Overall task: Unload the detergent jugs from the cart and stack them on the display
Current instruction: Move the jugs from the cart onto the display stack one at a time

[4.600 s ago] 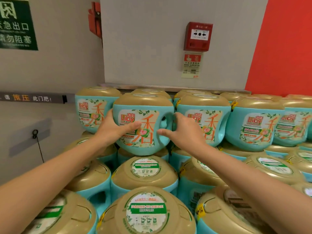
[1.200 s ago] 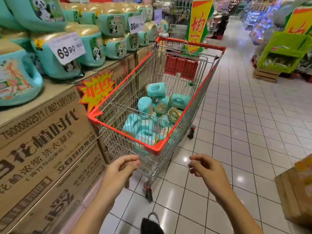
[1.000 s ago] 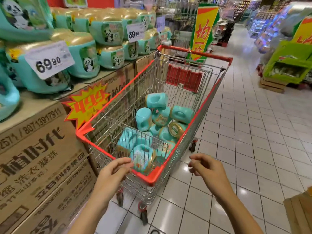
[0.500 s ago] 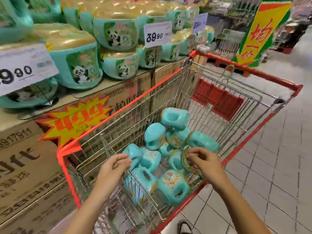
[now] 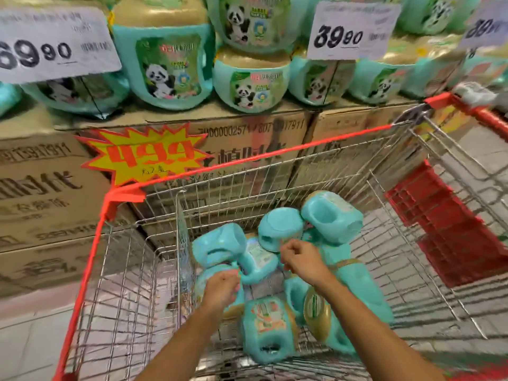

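Left hand (image 5: 222, 288) and right hand (image 5: 302, 261) curl over jugs (image 5: 277, 232); hold unclear. Jugs look heavy and slick: best hook the handle (image 5: 248, 273) beside the left fingers (image 5: 233, 281).

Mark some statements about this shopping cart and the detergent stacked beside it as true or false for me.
1. The left hand and the right hand are both down inside the cart, among the jugs. True.
2. The cart's rim is blue. False: it is red.
3. A price sign among the display jugs reads 39.90. True.
4. The display jugs carry a tiger picture. False: their labels show a panda.
5. The display jugs stand on cardboard boxes. True.
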A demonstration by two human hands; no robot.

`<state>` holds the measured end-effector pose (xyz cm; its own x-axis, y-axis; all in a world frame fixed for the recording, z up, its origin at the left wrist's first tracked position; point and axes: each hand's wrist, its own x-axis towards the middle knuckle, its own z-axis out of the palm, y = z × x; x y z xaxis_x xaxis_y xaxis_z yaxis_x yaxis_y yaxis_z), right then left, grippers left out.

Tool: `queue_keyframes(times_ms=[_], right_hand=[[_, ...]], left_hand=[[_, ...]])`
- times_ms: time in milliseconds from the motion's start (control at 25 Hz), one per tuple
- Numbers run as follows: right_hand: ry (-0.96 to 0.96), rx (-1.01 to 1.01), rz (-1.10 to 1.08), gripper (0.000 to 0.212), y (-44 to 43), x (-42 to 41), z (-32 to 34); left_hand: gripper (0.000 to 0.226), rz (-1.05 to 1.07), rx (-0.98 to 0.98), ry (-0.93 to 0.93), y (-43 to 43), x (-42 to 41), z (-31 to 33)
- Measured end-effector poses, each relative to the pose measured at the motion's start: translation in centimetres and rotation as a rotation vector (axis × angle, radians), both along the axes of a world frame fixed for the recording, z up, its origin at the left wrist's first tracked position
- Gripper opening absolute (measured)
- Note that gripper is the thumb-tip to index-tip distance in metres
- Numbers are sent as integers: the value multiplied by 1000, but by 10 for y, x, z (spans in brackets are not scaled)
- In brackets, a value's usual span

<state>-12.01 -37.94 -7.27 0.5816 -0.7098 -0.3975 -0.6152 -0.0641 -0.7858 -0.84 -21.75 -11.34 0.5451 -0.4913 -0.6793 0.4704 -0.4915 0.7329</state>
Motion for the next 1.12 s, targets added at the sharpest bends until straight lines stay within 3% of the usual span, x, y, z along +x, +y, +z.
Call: queue_keyframes(times_ms=[80,240,440,600,720,800,960,1120], right_hand=[[42,45,64,28,-7,11,-28],[170,72,173,31,-16,23,-90],[256,137,305,16,-21,35,-170],[256,172,368,23,-14,45,-242],[219,185,388,22,-1,54,-293],[167,199,353,33,11,59,-317],[199,261,337,19,34,61,-346],[218,299,268,13,37,66,-340]], left_hand=[[5,59,96,-49,-10,-1,-28],[22,188,342,-140,-2,-3,-90],[31,372,407,48,7,-7,-158],[39,592,404,157,0,-11,-212],[55,811,459,121,-1,2,-248],[55,872,426,144,1,4,-266],[41,932,149,317,10,-2,-286],[45,965,117,351,16,7,-285]])
